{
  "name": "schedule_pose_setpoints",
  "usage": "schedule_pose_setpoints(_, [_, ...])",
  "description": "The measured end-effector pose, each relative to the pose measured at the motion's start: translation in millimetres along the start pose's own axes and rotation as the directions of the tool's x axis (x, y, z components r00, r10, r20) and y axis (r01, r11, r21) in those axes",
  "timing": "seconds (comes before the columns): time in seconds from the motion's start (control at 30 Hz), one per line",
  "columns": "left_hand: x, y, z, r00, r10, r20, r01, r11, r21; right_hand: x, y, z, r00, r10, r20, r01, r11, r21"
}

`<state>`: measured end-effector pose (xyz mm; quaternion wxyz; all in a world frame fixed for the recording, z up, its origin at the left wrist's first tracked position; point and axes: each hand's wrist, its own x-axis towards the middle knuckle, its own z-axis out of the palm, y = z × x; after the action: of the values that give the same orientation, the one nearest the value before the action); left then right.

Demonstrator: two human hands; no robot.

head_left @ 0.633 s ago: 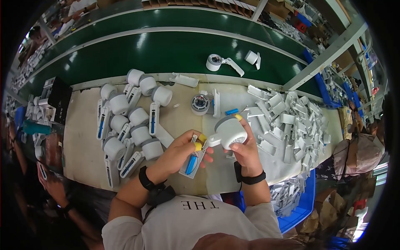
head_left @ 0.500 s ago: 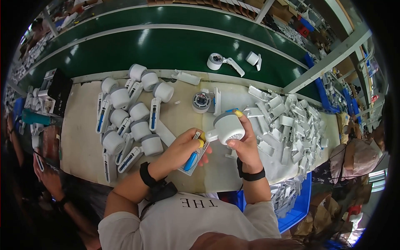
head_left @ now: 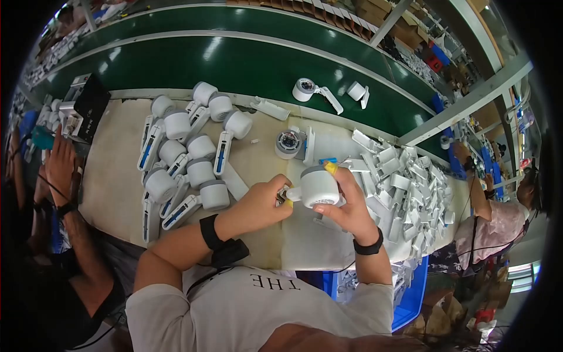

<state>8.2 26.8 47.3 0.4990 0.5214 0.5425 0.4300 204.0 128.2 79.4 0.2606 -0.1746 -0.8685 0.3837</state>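
Observation:
Over the near middle of the table I hold a white handheld fan with a round head (head_left: 318,186) and a grey rim. My right hand (head_left: 353,212), closed round the head's right side, has a yellow covering on a fingertip. My left hand (head_left: 264,202) is closed at the neck, and its fingers hide most of the handle. Just beyond the head lies a small blue piece (head_left: 328,160). Farther back, an open fan head (head_left: 288,144) shows its inner parts, with a white handle shell (head_left: 309,145) beside it.
Several white fans (head_left: 199,146) with open handles cover the table's left. White plastic shells (head_left: 404,193) are heaped at right, above a blue bin (head_left: 415,299). A green conveyor (head_left: 246,67) runs behind, carrying fan parts. Another person's hand (head_left: 60,167) is near a black box (head_left: 94,111).
My left hand has turned, so the handle and its blue insert no longer show below it. The co-worker's hand at left has moved up toward the black box. The whole view has shifted slightly.

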Motion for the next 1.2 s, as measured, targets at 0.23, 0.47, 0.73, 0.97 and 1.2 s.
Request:
schedule_pose_setpoints(0.23, [-4,11,-2,0.988,-0.072,0.135,0.112,0.941,-0.318,20,-17,-16,0.991,-0.015,0.134,0.011,0.999,0.032])
schedule_pose_setpoints(0.47, [7,5,-9,0.996,-0.072,0.056,0.089,0.909,-0.408,9,14,18,0.983,0.175,-0.058,-0.113,0.820,0.561])
schedule_pose_setpoints(0.73, [12,19,-9,0.989,-0.116,0.088,0.130,0.975,-0.178,21,-3,-20,0.985,-0.143,0.100,0.141,0.989,0.033])
schedule_pose_setpoints(0.97, [8,-4,8,1.000,0.027,0.001,-0.027,0.967,0.252,14,-18,-25,0.963,0.141,0.231,-0.129,0.990,-0.063])
schedule_pose_setpoints(1.2, [11,-20,9,0.987,-0.071,0.145,0.078,0.996,-0.044,2,1,-19,0.968,0.109,0.225,-0.137,0.985,0.109])
